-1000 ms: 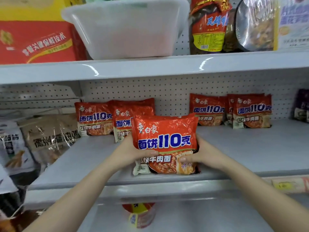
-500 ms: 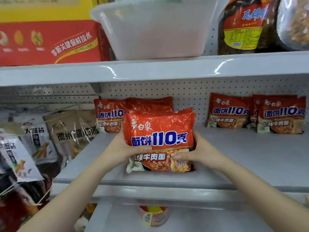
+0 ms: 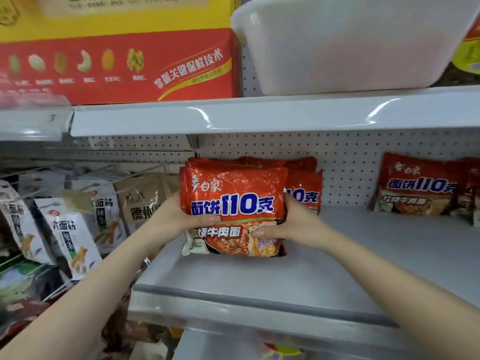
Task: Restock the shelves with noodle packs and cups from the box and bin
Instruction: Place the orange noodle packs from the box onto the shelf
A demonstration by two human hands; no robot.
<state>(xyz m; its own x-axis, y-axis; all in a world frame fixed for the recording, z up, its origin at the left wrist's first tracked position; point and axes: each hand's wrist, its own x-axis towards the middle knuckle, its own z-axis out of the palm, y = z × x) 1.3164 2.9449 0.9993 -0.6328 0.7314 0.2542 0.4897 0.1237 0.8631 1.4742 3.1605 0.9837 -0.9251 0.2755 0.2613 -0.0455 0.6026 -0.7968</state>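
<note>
A red-orange noodle pack with blue "110" lettering and a noodle-bowl picture low on its face stands upright, front outward, on the grey middle shelf, its bottom edge resting on the shelf surface at the left end. Directly behind it, more packs of the same kind stand upright against the pegboard back, largely hidden by the front one. Well apart to the right on the same shelf, another group of identical packs stands upright, faces outward.

Grey shelf, red noodle packs upright at its back.
</note>
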